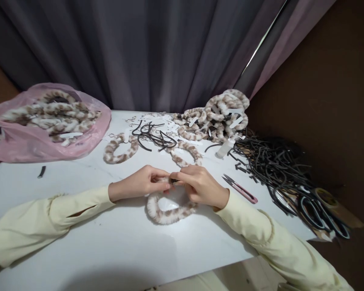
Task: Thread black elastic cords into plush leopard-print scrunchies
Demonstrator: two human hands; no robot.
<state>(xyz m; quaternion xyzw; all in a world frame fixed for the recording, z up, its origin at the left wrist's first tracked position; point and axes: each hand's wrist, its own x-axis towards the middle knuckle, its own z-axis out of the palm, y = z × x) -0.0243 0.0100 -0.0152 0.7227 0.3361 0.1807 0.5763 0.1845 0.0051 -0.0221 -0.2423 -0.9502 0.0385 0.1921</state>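
A furry white and brown ring (166, 216) lies on the table with its far side lifted between my hands. My left hand (147, 182) is closed, pinching the ring's far part between thumb and fingers. My right hand (200, 184) is closed right beside it, its fingers at a small dark piece (173, 181) where the ring's ends seem to meet. Exactly what the right fingertips grip is partly hidden. Just beyond my hands rests another furry ring (189, 151), and a further furry ring with a white tag (121, 149) lies to the left.
Pink-handled thread snips (239, 189) lie to the right, near a small clear bottle (226, 148). Black cords (269, 161) heap at the right edge beside large scissors (314, 214). A pink bag (91, 141) of furry pieces stands left. More furry rings (227, 101) pile at the back.
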